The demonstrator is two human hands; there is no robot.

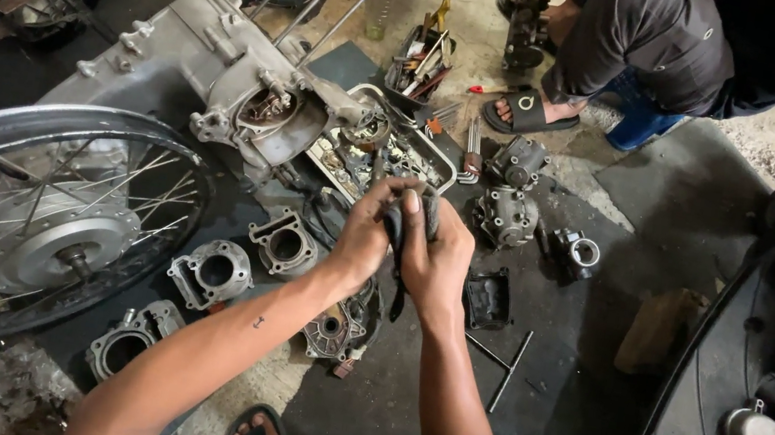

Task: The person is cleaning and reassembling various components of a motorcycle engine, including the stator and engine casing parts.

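Head view: a dark, greasy rubber strip (400,250) is being gripped tightly by left hand (367,235) and right hand (438,255); grease could cause slipping onto grey metal cylinder blocks (282,245).

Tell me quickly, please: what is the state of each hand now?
Left hand: closed on a dark narrow part.
Right hand: closed on the same dark narrow part.

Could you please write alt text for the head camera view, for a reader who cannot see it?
Left hand and right hand together grip a dark rubbery strip above a floor strewn with engine cylinders. A spoked wheel lies left; another person crouches behind.
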